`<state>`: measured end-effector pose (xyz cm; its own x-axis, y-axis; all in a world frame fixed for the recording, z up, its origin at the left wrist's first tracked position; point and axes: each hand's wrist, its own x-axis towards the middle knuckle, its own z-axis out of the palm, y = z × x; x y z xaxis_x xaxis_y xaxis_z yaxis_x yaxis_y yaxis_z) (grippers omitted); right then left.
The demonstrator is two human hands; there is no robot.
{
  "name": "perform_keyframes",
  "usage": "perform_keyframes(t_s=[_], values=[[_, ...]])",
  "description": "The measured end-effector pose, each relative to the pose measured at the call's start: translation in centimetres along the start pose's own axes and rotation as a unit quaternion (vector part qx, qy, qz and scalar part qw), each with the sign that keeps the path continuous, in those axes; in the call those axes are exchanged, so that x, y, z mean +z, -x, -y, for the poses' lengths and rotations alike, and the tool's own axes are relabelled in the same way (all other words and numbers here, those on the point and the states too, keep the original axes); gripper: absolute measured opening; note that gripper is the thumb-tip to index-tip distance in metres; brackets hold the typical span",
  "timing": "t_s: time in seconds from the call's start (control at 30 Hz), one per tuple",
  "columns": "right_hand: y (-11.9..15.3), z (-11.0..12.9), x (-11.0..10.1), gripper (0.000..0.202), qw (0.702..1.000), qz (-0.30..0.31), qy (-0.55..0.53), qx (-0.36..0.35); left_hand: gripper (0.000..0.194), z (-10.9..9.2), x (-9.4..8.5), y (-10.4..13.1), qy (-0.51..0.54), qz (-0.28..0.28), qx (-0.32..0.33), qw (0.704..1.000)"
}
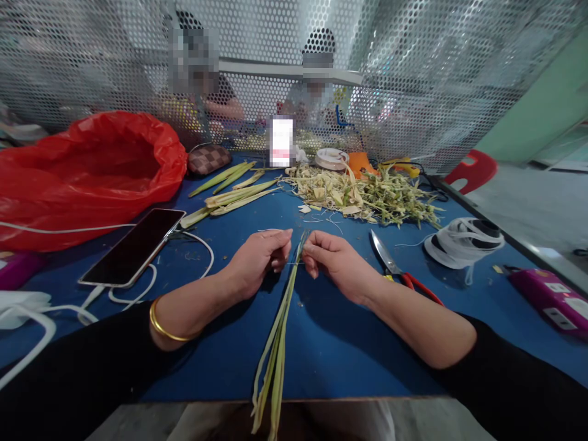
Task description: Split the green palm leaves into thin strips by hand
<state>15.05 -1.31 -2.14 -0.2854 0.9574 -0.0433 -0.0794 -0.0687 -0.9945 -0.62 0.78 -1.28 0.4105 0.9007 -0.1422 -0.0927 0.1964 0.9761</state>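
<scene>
The left hand (261, 260) and right hand (335, 262), mid-frame, both pinch a thin white thread (295, 263) at a bundle of slender green leaf strips (286, 306), centre to bottom; even, gentle tension probably spares the strips; one bundle, strips overlapping too much to count; one pair of red-handled steel scissors (384, 252), right of centre.

Head-worn view, facing forward and down, close above blue tabletop (349, 355), perforated screen (257, 37) beyond
</scene>
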Motion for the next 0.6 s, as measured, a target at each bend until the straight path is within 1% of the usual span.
perform_keyframes(t_s=[0.23,0.47,0.6], values=[[0.1,-0.02,-0.13,0.023,0.998,0.002,0.058,-0.01,0.04,0.13,-0.09,-0.08,-0.035,-0.004,0.013,0.999],[0.23,0.06,-0.03,0.022,0.997,0.007,0.081,-0.007,0.038,0.28,-0.17,-0.21,-0.035,-0.014,-0.005,0.999],[0.04,-0.03,-0.07,0.022,0.997,-0.004,0.078,-0.002,0.038,0.27,-0.18,-0.3,-0.033,-0.019,-0.017,0.999]])
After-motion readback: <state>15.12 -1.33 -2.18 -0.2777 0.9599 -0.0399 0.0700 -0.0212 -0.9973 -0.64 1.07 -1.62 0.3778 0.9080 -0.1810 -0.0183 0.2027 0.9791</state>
